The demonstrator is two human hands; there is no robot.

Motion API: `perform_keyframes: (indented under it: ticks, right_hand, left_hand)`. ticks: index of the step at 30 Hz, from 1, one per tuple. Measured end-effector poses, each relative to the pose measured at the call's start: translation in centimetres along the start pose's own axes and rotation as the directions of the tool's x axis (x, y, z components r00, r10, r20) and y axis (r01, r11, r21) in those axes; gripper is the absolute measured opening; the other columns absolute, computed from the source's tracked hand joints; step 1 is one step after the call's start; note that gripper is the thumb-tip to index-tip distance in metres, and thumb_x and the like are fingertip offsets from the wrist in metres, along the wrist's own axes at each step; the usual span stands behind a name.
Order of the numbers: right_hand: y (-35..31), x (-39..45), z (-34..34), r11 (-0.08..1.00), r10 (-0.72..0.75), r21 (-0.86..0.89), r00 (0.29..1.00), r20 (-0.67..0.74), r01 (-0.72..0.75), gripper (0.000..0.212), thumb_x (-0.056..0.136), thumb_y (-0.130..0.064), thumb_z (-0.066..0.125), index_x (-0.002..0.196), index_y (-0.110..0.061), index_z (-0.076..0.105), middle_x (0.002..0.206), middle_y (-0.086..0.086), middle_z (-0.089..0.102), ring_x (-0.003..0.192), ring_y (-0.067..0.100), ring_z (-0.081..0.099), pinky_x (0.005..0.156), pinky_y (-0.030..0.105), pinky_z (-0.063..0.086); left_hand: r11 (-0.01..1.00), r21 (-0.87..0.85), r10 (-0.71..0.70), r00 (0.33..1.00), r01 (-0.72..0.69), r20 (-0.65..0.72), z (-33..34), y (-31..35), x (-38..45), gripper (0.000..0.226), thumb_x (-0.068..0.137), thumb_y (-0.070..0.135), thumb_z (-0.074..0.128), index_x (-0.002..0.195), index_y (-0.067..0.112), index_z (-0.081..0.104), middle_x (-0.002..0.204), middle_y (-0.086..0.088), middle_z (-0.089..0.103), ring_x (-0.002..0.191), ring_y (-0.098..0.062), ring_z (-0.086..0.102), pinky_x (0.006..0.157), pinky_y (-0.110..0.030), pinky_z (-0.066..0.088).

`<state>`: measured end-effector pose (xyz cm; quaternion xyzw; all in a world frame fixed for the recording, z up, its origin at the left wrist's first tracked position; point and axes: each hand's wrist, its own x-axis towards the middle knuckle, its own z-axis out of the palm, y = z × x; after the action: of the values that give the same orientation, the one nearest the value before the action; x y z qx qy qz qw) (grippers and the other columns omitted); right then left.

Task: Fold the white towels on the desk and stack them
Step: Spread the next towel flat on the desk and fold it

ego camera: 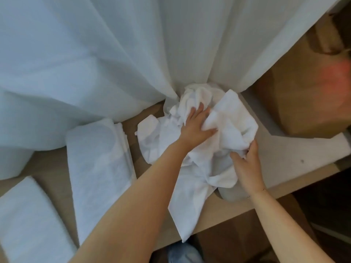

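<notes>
On our left, two folded towels (98,168) lie lengthwise on the desk (284,158), long axes running away from us. Our left hand (195,128) pinches a fold of the crumpled towel pile (190,149) at centre; our right hand (245,164) clutches its near-right edge.

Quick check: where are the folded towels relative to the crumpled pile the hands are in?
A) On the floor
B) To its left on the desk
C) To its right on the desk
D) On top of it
B: two folded towels lie flat on the desk left of the pile that the left hand and right hand grip.
</notes>
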<state>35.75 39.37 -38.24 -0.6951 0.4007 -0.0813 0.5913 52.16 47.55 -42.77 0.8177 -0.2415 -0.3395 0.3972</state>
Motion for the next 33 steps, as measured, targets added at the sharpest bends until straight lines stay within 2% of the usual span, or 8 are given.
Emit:
perform_keyframes:
  ticks: [5, 10, 13, 17, 22, 27, 29, 33]
  right_hand:
    - [0.9, -4.6, 3.3, 0.984, 0.052, -0.167, 0.996, -0.068, -0.063, 0.071, 0.093, -0.017, 0.061, 0.148, -0.037, 0.022, 0.140, -0.017, 0.037, 0.132, 0.009, 0.037, 0.105, 0.032, 0.035]
    - [1.2, -12.8, 9.0, 0.867, -0.098, -0.489, 0.995, 0.028, 0.099, 0.075, 0.093, -0.026, 0.056, 0.154, -0.029, 0.013, 0.159, -0.007, 0.014, 0.146, 0.014, 0.017, 0.114, 0.037, 0.024]
    - [0.8, -15.6, 15.0, 0.604, -0.301, -0.642, 0.881, 0.365, 0.472, 0.066, 0.093, -0.019, 0.057, 0.152, -0.014, 0.027, 0.158, 0.005, 0.025, 0.145, 0.019, 0.022, 0.116, 0.035, 0.023]
    - [0.5, -17.0, 24.5, 0.402, -0.213, -0.625, 0.732, 0.647, 0.669, 0.066, 0.098, -0.029, 0.048, 0.154, -0.016, 0.014, 0.162, 0.005, 0.013, 0.149, 0.021, 0.011, 0.121, 0.038, 0.015]
    - [2.5, -17.0, 36.3, 0.241, -0.050, -0.524, 0.550, 0.834, 0.817, 0.065, 0.103, -0.034, 0.035, 0.155, -0.015, 0.003, 0.163, 0.005, -0.004, 0.150, 0.021, 0.000, 0.122, 0.035, 0.005]
    - [4.5, -17.0, 45.7, 0.115, 0.024, -0.446, 0.446, 0.894, 0.888, 0.059, 0.103, -0.028, 0.036, 0.155, -0.011, 0.012, 0.162, 0.010, 0.010, 0.148, 0.025, 0.011, 0.121, 0.036, 0.008]
    - [5.2, -17.3, 49.4, 0.145, 0.060, -0.431, 0.427, 0.902, 0.890, 0.056, 0.101, -0.027, 0.040, 0.152, -0.009, 0.023, 0.158, 0.012, 0.021, 0.145, 0.027, 0.020, 0.118, 0.035, 0.017]
    - [6.4, -18.5, 56.8, 0.536, 0.229, -0.604, 0.587, 0.777, 0.590, 0.050, 0.099, -0.034, 0.050, 0.143, -0.011, 0.042, 0.144, 0.010, 0.038, 0.131, 0.025, 0.039, 0.108, 0.033, 0.033]
  left_hand:
    - [0.954, -0.297, -0.025, 0.984, -0.030, -0.179, -4.6, -2.2, -8.7, 0.053, 0.094, 0.028, 0.063, 0.144, 0.027, 0.046, 0.151, 0.008, 0.043, 0.138, -0.007, 0.036, 0.110, -0.014, 0.027]
    - [0.989, -0.120, -0.124, 0.935, 0.089, -0.332, -8.3, -9.3, -19.1, 0.042, 0.098, 0.033, 0.055, 0.140, 0.031, 0.052, 0.147, 0.012, 0.047, 0.134, -0.005, 0.038, 0.109, -0.023, 0.030]
    - [0.961, -0.146, -0.274, 0.863, 0.234, -0.423, -10.7, -14.7, -25.2, 0.041, 0.098, 0.032, 0.053, 0.138, 0.028, 0.054, 0.144, 0.011, 0.050, 0.133, -0.007, 0.041, 0.111, -0.029, 0.034]
    - [0.926, -0.018, -0.328, 0.778, 0.378, -0.536, -14.5, -21.4, -31.7, 0.043, 0.096, 0.027, 0.056, 0.138, 0.020, 0.056, 0.147, 0.002, 0.048, 0.136, -0.017, 0.039, 0.113, -0.035, 0.031]
    - [0.855, -0.084, -0.468, 0.689, 0.513, -0.553, -18.6, -31.0, -39.5, 0.048, 0.097, 0.029, 0.054, 0.144, 0.023, 0.048, 0.150, 0.003, 0.044, 0.138, -0.018, 0.035, 0.112, -0.034, 0.028]
    - [0.783, -0.135, -0.575, 0.624, 0.607, -0.530, -21.9, -39.6, -44.7, 0.051, 0.099, 0.032, 0.048, 0.149, 0.023, 0.040, 0.156, 0.004, 0.035, 0.144, -0.016, 0.026, 0.115, -0.037, 0.026]
    - [0.766, -0.169, -0.597, 0.591, 0.620, -0.542, -23.2, -42.9, -45.7, 0.054, 0.099, 0.032, 0.049, 0.150, 0.020, 0.036, 0.156, 0.002, 0.034, 0.144, -0.017, 0.026, 0.115, -0.037, 0.026]
    - [0.603, -0.664, -0.797, 0.363, 0.442, -0.482, -26.0, -48.7, -45.8, 0.057, 0.099, 0.026, 0.053, 0.149, 0.011, 0.029, 0.149, -0.003, 0.039, 0.134, -0.017, 0.039, 0.105, -0.032, 0.036]
